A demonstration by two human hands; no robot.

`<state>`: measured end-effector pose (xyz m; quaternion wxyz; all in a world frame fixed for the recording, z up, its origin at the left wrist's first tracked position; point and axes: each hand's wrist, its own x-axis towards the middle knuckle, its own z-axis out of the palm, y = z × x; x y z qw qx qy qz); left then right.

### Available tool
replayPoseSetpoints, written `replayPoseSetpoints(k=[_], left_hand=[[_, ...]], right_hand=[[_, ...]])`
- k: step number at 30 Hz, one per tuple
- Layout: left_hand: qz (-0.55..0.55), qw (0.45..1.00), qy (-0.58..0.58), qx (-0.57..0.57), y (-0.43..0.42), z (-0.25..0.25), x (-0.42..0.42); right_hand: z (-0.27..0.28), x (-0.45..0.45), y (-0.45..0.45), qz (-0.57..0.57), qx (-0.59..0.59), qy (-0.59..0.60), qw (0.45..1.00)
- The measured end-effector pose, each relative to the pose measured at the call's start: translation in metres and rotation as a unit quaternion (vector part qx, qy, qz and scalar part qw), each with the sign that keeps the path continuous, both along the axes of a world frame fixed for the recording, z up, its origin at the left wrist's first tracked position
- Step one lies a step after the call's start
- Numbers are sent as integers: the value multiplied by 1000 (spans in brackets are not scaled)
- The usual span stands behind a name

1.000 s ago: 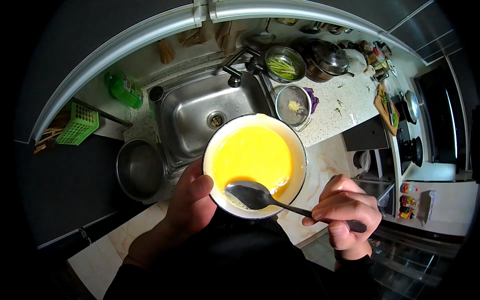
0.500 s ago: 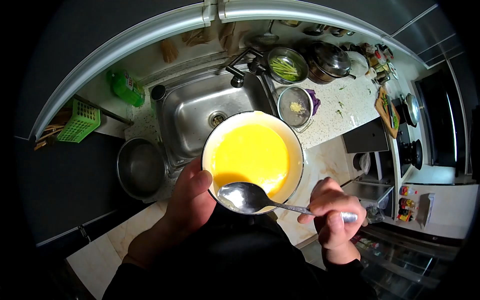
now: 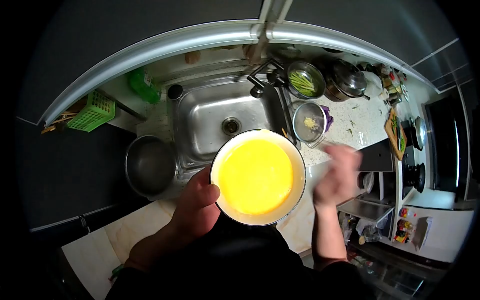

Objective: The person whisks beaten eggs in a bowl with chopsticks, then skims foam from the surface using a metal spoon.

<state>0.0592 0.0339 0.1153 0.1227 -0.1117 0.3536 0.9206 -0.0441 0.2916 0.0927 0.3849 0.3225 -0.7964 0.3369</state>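
My left hand (image 3: pixel 199 200) grips a white enamel bowl (image 3: pixel 299 197) with a dark rim, its thumb over the near left edge. Bright yellow liquid, like beaten egg (image 3: pixel 256 175), fills much of the bowl. To the right of it, my right hand (image 3: pixel 338 175) is smeared by motion, so its fingers cannot be made out. The spoon does not show clearly. Nearest to that hand on the counter is a round vessel (image 3: pixel 300 131) with small pale chopped bits (image 3: pixel 310 123) in it.
Beyond the bowl lies a steel sink (image 3: pixel 200 120) with a black faucet (image 3: pixel 257 87). A metal basin (image 3: pixel 150 167) stands left. Along the counter are a bowl of green stalks (image 3: pixel 303 84), a lidded pot (image 3: pixel 346 79) and a cutting board (image 3: pixel 396 140).
My right hand has moved up from the bowl's near edge toward the counter, and the spoon is no longer over the bowl. The view has shifted; my left hand still holds the bowl.
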Motion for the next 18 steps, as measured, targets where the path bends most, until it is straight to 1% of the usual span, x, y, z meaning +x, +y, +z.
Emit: replayPoseSetpoints(k=[1, 2, 3, 4, 5, 6, 8, 9, 10, 11, 13, 15, 16, 18], left_hand=[[2, 1000, -2, -3, -2, 0, 3], [8, 1000, -7, -5, -4, -1, 6], [15, 1000, -8, -5, -6, -1, 5], [23, 1000, 0, -7, -8, 0, 0], [25, 1000, 1, -10, -10, 2, 1], [21, 1000, -4, -12, -10, 4, 4], [23, 1000, -2, -3, -12, 0, 6], [26, 1000, 0, 5, -12, -1, 5], [26, 1000, 1, 7, -10, 0, 4], [30, 999, -9, 9, -9, 1, 4], [31, 999, -18, 12, -8, 3, 3], [18, 1000, -12, 7, -7, 5, 0], [16, 1000, -12, 7, -7, 8, -1], [-5, 999, -36, -7, -6, 13, -3]], right_hand=[[-11, -14, -16, 60, 179, -108, 976], [-21, -18, -31, 68, 151, -161, 973], [-19, -18, -29, 67, 151, -158, 974], [-16, -23, -26, 45, 72, -90, 992], [-12, -22, -21, 21, -9, -30, 999], [13, -10, -17, 6, -85, -117, 990], [42, 10, -5, 35, -249, -102, 962], [54, 19, -2, 71, -276, -62, 956], [66, 31, 2, 106, -282, -69, 951], [78, 43, 1, 97, -222, -82, 967], [92, 56, 5, 127, -61, -117, 983], [98, 63, -2, 112, 30, -142, 983], [97, 63, -4, 110, 54, -139, 983], [94, 59, -9, 109, 58, -114, 986]])
